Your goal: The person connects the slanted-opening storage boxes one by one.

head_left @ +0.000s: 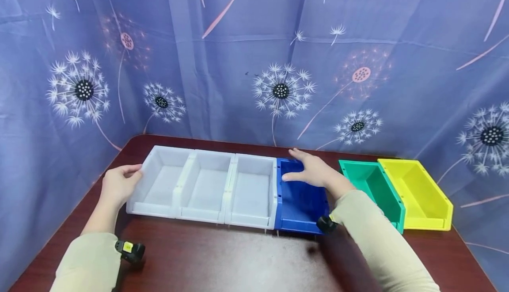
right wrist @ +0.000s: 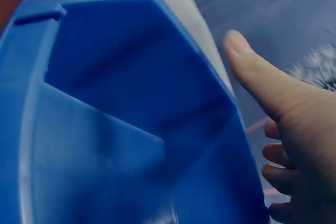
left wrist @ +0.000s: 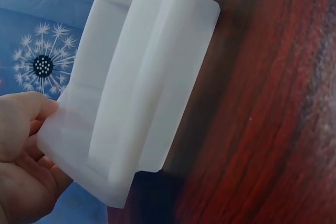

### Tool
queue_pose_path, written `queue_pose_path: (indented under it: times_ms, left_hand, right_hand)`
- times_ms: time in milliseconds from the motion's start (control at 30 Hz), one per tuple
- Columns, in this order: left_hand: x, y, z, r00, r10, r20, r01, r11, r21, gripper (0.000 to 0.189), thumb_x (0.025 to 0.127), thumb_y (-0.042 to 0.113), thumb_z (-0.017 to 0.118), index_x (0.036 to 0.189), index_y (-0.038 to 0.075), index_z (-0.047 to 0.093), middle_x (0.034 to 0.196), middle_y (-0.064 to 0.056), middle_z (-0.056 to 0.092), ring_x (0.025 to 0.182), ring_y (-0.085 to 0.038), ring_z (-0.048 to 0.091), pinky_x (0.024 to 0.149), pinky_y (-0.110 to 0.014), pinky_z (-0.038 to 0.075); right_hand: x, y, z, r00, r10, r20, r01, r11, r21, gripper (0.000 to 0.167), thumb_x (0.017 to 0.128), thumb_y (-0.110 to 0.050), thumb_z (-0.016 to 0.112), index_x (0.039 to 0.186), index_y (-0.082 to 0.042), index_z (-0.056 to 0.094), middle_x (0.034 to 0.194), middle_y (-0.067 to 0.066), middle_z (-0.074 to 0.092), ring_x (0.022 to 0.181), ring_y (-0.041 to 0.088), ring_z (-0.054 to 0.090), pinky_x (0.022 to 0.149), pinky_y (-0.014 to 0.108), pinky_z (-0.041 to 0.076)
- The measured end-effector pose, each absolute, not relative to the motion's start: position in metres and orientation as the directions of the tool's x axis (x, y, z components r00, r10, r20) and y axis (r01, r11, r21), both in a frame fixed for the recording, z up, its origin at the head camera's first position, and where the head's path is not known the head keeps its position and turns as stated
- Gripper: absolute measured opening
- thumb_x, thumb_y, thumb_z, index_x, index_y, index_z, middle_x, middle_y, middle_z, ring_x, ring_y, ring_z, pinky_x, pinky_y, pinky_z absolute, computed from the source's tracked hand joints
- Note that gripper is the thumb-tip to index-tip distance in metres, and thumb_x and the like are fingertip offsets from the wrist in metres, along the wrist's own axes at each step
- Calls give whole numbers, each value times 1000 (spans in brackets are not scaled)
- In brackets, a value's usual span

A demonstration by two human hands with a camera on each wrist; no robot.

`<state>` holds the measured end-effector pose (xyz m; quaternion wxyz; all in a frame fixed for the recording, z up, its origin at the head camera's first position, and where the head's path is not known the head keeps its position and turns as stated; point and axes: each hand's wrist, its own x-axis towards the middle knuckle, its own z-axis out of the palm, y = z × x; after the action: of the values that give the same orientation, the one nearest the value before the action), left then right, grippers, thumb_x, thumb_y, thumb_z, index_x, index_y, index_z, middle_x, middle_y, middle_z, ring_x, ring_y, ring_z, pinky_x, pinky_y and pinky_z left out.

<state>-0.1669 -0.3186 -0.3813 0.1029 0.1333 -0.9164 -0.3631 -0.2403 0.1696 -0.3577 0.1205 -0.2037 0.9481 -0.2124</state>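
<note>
Three white bins stand side by side, and the left white bin [head_left: 159,181] is at the end of the row. My left hand [head_left: 121,183] grips its outer side edge, the thumb [left wrist: 44,106] at the edge and the other fingers curled by the outer wall. The middle white bin [head_left: 204,186] and the right white bin [head_left: 250,190] follow. A blue bin [head_left: 298,203] sits against the right one. Over its back right part my right hand [head_left: 312,170] is spread, thumb apart from the fingers. In the right wrist view that hand holds nothing beside the blue bin's rim [right wrist: 194,40].
To the right, a green bin [head_left: 371,181] and a yellow bin [head_left: 417,190] stand together, with a gap between them and the blue bin. All rest on a dark red-brown table [head_left: 222,256]. A blue dandelion-print curtain [head_left: 222,84] hangs behind and at the sides.
</note>
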Motion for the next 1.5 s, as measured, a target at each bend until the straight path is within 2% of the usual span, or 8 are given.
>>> queue_pose_path:
  times_ms: [233, 567, 800, 967, 1100, 1200, 1367, 1500]
  left_hand:
    - [-166, -315, -380, -929, -361, 83, -210, 699, 684, 37, 93, 19, 54, 120, -4, 61, 109, -27, 66, 101, -37, 64, 68, -28, 51]
    - [-170, -306, -376, -894, -424, 143, -243, 728, 641, 35, 91, 18, 51, 115, -3, 65, 104, -24, 68, 98, -39, 62, 73, -38, 44]
    - [-174, -304, -373, -884, -456, 103, -296, 716, 632, 38, 92, 19, 48, 118, -3, 63, 108, -25, 66, 104, -40, 56, 82, -48, 42]
    - [-178, -303, -373, -890, -450, 75, -305, 710, 635, 38, 93, 20, 49, 119, -3, 63, 109, -25, 66, 101, -39, 58, 72, -40, 45]
    - [-179, -303, -374, -896, -439, 63, -298, 703, 646, 38, 94, 21, 50, 120, -3, 62, 110, -26, 66, 101, -39, 59, 69, -35, 44]
    - [-179, -304, -376, -896, -439, 67, -296, 703, 646, 38, 94, 21, 50, 121, -3, 61, 111, -26, 66, 102, -39, 59, 72, -38, 46]
    - [-179, -305, -380, -891, -448, 75, -298, 702, 647, 38, 94, 21, 49, 122, -2, 61, 111, -25, 66, 104, -39, 58, 79, -44, 46]
    - [-180, -306, -380, -892, -443, 86, -289, 707, 646, 38, 93, 20, 49, 122, -3, 61, 110, -25, 66, 104, -39, 57, 78, -44, 45]
  right_hand:
    - [-226, 215, -353, -933, -343, -110, -260, 852, -455, 83, 84, -55, 61, 146, -5, 34, 154, 22, 24, 137, 43, 30, 104, 60, 32]
    - [-197, 283, -341, -972, -228, -66, -180, 889, -421, 81, 88, -55, 56, 144, 0, 36, 149, 28, 30, 126, 48, 40, 97, 63, 37]
    - [-186, 308, -341, -987, -138, -87, -93, 914, -395, 84, 88, -55, 56, 144, 4, 32, 133, 35, 46, 67, 34, 56, 67, 47, 50]
    - [-180, 313, -345, -989, -108, -98, -68, 936, -347, 88, 89, -55, 55, 141, 12, 30, 100, 30, 62, 81, 39, 59, 77, 54, 49]
    - [-176, 307, -350, -992, -71, -107, -37, 956, -292, 90, 88, -55, 55, 141, 14, 29, 112, 34, 57, 102, 49, 54, 87, 61, 44]
    - [-175, 302, -353, -996, -52, -78, -30, 965, -261, 91, 87, -56, 56, 140, 14, 31, 140, 41, 31, 125, 57, 31, 96, 66, 34]
    - [-173, 300, -357, -995, -48, -87, -23, 965, -263, 88, 89, -59, 49, 137, 14, 36, 140, 42, 30, 127, 58, 27, 98, 67, 30]
    - [-170, 294, -363, -992, -97, -82, -69, 953, -295, 65, 96, -48, 47, 129, 7, 52, 140, 39, 34, 126, 57, 32, 98, 70, 26]
